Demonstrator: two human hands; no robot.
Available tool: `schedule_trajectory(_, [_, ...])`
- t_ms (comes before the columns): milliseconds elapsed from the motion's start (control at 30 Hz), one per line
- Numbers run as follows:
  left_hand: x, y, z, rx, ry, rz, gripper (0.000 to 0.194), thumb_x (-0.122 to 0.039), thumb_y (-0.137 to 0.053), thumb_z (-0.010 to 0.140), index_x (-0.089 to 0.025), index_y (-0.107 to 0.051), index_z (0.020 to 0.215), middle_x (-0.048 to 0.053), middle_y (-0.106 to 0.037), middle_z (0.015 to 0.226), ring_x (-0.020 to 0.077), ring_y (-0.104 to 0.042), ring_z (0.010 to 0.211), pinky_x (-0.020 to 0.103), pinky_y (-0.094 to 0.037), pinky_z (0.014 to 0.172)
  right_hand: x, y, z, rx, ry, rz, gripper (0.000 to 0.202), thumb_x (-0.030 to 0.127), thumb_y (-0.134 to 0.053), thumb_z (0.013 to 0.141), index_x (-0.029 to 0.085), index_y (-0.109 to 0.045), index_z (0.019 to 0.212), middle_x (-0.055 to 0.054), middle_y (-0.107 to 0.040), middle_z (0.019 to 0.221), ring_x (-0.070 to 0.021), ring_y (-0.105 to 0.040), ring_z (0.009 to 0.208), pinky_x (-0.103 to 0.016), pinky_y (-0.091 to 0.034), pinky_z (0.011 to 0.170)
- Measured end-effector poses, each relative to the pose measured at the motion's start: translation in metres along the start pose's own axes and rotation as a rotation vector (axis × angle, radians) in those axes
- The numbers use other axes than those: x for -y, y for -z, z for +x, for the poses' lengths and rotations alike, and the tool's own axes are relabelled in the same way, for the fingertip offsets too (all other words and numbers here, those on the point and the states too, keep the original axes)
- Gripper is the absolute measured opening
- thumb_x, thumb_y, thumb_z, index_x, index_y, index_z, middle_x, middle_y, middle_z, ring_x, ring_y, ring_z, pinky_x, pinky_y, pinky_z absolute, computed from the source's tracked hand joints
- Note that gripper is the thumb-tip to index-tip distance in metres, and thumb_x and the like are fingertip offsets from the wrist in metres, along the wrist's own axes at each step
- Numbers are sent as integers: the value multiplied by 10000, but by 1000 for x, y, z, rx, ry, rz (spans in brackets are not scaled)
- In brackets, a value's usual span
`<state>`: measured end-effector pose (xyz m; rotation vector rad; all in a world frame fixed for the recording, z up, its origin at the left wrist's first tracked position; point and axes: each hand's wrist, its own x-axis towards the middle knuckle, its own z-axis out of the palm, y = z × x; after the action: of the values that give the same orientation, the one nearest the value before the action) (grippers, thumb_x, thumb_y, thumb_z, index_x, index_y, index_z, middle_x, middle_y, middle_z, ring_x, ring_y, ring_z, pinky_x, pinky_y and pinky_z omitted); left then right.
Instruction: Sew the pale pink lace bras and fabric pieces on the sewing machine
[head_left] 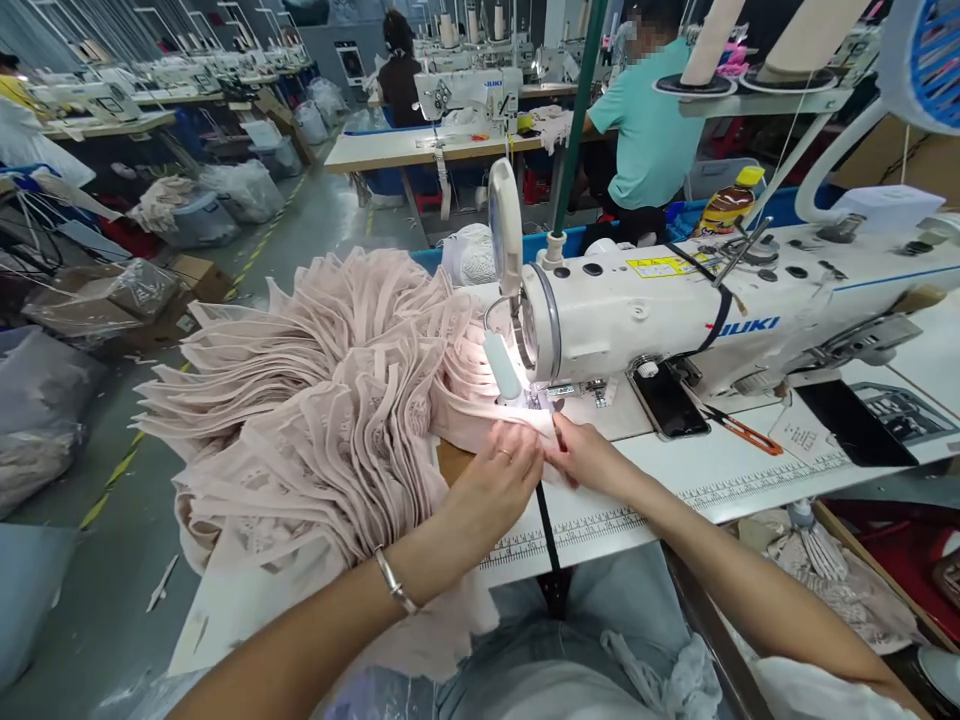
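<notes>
A piece of pale pink fabric (491, 415) lies under the needle area of a white sewing machine (615, 320), lit by its lamp. My left hand (499, 465), with a ring and a bracelet on that arm, has its fingers bent together on the fabric's near edge. Close beside it, my right hand (589, 455) pinches the same fabric at its right end, just in front of the presser foot. My fingertips are partly hidden by the cloth. To the left spreads a large pile of layered pink lace pieces (322, 400), joining up to the machine bed.
Right of the machine head lie a phone (671, 400), orange-handled thread snips (750, 430) and a dark flat device (855, 420). A measuring tape strip (600, 525) runs along the table's front edge. A bottle (731, 203) stands behind the machine. Co-workers (649, 130) sit farther back.
</notes>
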<state>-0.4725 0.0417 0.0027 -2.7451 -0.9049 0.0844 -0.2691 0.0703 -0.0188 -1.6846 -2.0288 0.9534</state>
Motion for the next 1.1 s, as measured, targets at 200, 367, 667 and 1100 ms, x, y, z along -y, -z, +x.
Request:
schedule_trajectory(200, [-1, -13, 12, 115, 22, 199, 394, 10, -440, 901, -27, -613, 1253, 214, -646, 1180, 264, -650, 948, 376, -479, 771, -44, 22, -1, -498, 37, -497, 243, 197, -491, 952, 135, -658, 1116, -184, -699, 1089, -334, -629, 1031, -433, -494, 849])
schedule_trajectory(367, [14, 1, 35, 67, -50, 91, 274, 25, -400, 926, -62, -656, 966, 155, -641, 978, 263, -604, 907, 367, -475, 745, -53, 5, -8, -467, 239, -628, 258, 86, -439, 954, 138, -688, 994, -160, -684, 1019, -296, -597, 1016, -411, -512, 848])
schedule_trajectory(667, [29, -3, 30, 44, 119, -171, 321, 0, -402, 958, -124, -624, 1153, 81, -644, 975, 212, -598, 927, 325, -508, 749, -42, -10, -6, -491, 303, -566, 231, 134, -466, 981, 197, -688, 992, -89, -658, 949, -239, -565, 854, -352, -461, 772])
schedule_trajectory(1100, [40, -25, -1, 1, 16, 106, 498, -64, -376, 989, -115, -474, 1475, 167, -616, 1356, 243, -631, 1112, 380, -481, 954, -37, -8, -4, -447, 295, -722, 267, 80, -458, 967, 189, -700, 937, -79, -674, 893, -224, -551, 796, -326, -402, 728])
